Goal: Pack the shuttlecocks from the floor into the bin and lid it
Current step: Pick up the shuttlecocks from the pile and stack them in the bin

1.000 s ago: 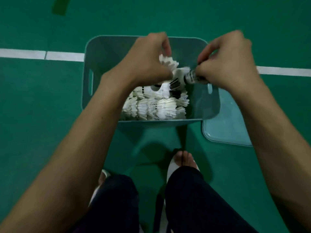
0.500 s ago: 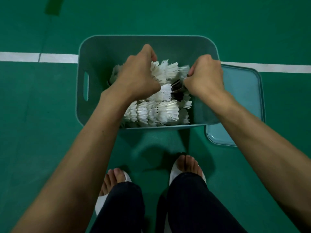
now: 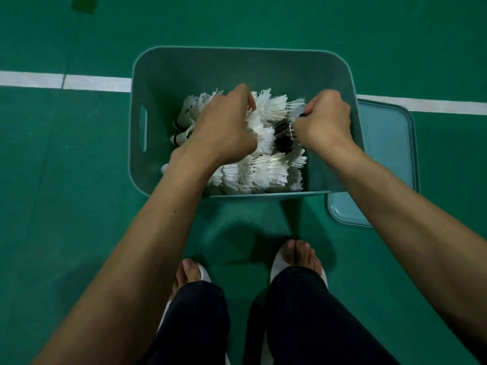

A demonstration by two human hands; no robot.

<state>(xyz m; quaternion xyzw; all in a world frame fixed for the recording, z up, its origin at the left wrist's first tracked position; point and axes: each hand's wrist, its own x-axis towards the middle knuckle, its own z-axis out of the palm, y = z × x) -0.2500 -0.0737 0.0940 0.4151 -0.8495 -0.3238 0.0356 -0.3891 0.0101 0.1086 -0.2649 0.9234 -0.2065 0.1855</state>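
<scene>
left hand (image 3: 224,127), right hand (image 3: 324,122), apparently gripping shuttlecocks (image 3: 264,172)

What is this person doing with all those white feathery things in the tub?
A person is packing white feather shuttlecocks into a teal plastic bin on the green court floor. Both hands are down inside it, the left hand and the right hand each gripping shuttlecocks. The lid lies on the floor beside the bin, not yet on.

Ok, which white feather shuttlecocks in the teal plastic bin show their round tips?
The white feather shuttlecocks left of the left hand, lying sideways with black-banded tips showing; the others show only feathers.
</scene>
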